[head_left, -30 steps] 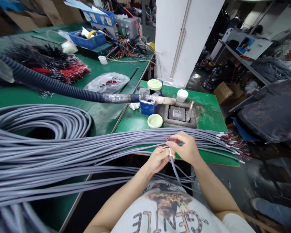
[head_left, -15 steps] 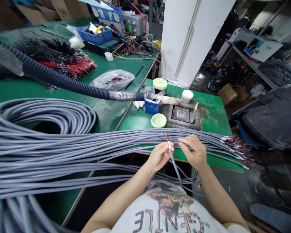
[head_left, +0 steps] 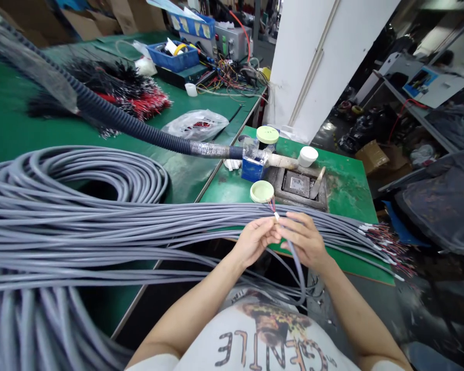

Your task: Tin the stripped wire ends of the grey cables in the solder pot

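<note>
Left hand [head_left: 255, 239] and right hand [head_left: 303, 242] are pinching one cable [head_left: 299, 268].
Both are gripping it just below its bared coloured wires, over the bundle [head_left: 139, 226] lying across the bench [head_left: 344, 175]. At the right, many ends [head_left: 382, 242] are already showing stripped, and this one is being worked singly.

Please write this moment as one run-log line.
left hand: pinches grey cable | right hand: holds grey cable | wires: bared, pointing up
</note>
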`<control>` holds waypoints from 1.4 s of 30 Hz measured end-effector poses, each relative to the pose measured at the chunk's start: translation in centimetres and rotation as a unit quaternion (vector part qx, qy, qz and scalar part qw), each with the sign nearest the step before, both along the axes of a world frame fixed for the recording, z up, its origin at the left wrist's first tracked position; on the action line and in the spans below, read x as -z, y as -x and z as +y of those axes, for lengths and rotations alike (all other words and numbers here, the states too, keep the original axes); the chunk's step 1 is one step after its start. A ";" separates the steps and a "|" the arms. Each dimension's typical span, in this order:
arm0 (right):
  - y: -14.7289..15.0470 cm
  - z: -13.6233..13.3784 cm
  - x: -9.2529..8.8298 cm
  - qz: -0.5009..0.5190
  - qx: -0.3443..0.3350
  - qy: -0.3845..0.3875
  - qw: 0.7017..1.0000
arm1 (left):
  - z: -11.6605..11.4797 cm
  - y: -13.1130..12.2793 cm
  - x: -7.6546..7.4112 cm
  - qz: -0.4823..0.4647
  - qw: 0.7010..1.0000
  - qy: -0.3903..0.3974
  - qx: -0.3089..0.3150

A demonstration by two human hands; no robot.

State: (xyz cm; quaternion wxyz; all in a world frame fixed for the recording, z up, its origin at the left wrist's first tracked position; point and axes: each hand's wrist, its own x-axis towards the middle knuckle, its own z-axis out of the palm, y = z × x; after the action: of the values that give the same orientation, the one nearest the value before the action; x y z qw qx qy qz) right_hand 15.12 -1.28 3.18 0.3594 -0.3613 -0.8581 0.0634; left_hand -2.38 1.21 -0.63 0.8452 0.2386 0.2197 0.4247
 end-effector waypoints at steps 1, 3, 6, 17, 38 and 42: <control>-0.1 0.6 -0.5 0.032 0.012 0.005 0.999 | 0.2 0.7 -0.4 0.042 0.999 -0.030 -0.017; -0.1 2.0 -1.8 0.091 0.057 0.015 0.994 | 0.5 2.4 -1.3 0.145 0.981 -0.106 -0.071; 0.4 4.7 -3.6 0.144 0.138 0.041 0.979 | 1.1 4.9 -1.9 0.336 0.890 -0.260 -0.163; 3.3 14.7 -2.5 0.113 0.139 0.178 0.968 | 3.1 8.0 0.7 0.571 0.668 -0.442 -0.181; 3.9 16.2 -1.2 0.039 0.176 0.192 0.965 | 3.4 8.3 0.4 0.570 0.675 -0.436 -0.174; 2.0 15.3 -3.3 0.034 0.199 0.144 0.969 | 3.4 8.4 0.4 0.573 0.677 -0.432 -0.166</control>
State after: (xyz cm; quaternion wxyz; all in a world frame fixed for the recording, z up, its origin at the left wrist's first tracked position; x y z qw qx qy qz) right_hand 13.14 14.04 6.52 0.3380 -0.5706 -0.7378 0.1257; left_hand -10.76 4.62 -1.02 0.2727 0.7333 0.4890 0.3857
